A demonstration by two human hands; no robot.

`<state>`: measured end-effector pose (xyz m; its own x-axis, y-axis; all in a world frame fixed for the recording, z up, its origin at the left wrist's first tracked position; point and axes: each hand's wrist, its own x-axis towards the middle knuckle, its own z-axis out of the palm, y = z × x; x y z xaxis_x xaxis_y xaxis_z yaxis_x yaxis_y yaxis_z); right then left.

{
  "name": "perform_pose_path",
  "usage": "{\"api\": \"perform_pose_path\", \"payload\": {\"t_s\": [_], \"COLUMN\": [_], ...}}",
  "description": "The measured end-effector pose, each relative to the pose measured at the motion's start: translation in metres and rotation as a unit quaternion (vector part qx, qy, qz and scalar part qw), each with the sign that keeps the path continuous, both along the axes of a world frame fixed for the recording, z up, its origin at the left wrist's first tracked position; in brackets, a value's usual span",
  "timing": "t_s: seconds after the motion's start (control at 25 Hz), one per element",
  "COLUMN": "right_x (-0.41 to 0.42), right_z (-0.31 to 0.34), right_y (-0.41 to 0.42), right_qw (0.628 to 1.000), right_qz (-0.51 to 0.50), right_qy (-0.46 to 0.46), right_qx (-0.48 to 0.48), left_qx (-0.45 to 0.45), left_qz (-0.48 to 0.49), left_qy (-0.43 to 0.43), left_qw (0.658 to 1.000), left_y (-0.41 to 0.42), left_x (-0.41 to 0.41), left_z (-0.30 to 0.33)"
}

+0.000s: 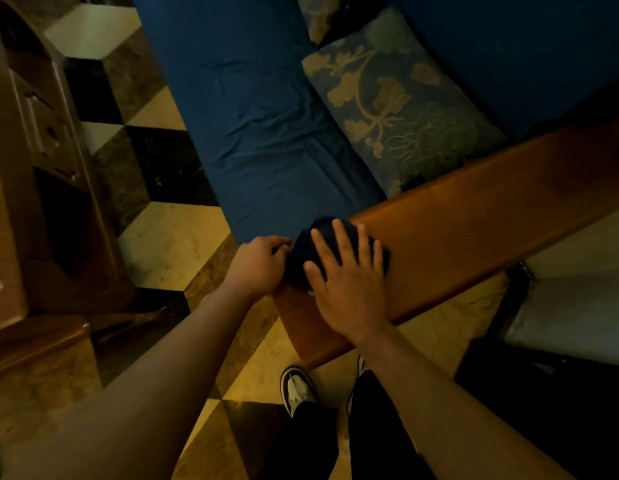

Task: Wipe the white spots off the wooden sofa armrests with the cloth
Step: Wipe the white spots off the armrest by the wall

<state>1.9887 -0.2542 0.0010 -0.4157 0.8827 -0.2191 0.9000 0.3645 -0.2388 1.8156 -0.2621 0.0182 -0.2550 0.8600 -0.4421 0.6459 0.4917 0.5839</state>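
A dark blue cloth (302, 252) lies bunched near the front end of the wooden sofa armrest (474, 220), which runs from lower centre to upper right. My right hand (346, 282) lies flat on the cloth with fingers spread, pressing it onto the wood. Beside it, my left hand (257, 265) has its fingers curled at the cloth's left edge and pinches it there. A small white spot (310, 292) shows on the wood just beside my right thumb. The rest of the armrest surface looks plain brown.
The blue sofa seat (252, 116) and a floral cushion (398, 109) lie beyond the armrest. A dark wooden cabinet (41, 168) stands at the left. Checkered floor tiles (169, 244) lie between them. My shoes (296, 389) stand below the armrest.
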Motion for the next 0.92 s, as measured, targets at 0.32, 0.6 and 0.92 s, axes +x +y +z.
{"api": "perform_pose_path", "payload": {"t_s": [0.32, 0.6, 0.92], "right_x": [-0.072, -0.032, 0.107], "right_z": [0.004, 0.003, -0.004], "right_y": [0.088, 0.010, -0.059], "right_qw": [0.974, 0.936, 0.994], "right_qz": [0.087, 0.352, 0.105], "right_qy": [-0.182, -0.007, -0.020], "right_qx": [-0.107, 0.007, 0.014], "left_qx": [0.078, -0.051, 0.013], "left_qz": [0.386, 0.497, 0.408], "left_qy": [-0.248, -0.379, -0.328], "left_qw": [0.885, 0.779, 0.852], "left_y": [-0.033, -0.064, -0.057], "left_x": [-0.002, -0.009, 0.010], "left_z": [-0.006, -0.008, -0.007]}}
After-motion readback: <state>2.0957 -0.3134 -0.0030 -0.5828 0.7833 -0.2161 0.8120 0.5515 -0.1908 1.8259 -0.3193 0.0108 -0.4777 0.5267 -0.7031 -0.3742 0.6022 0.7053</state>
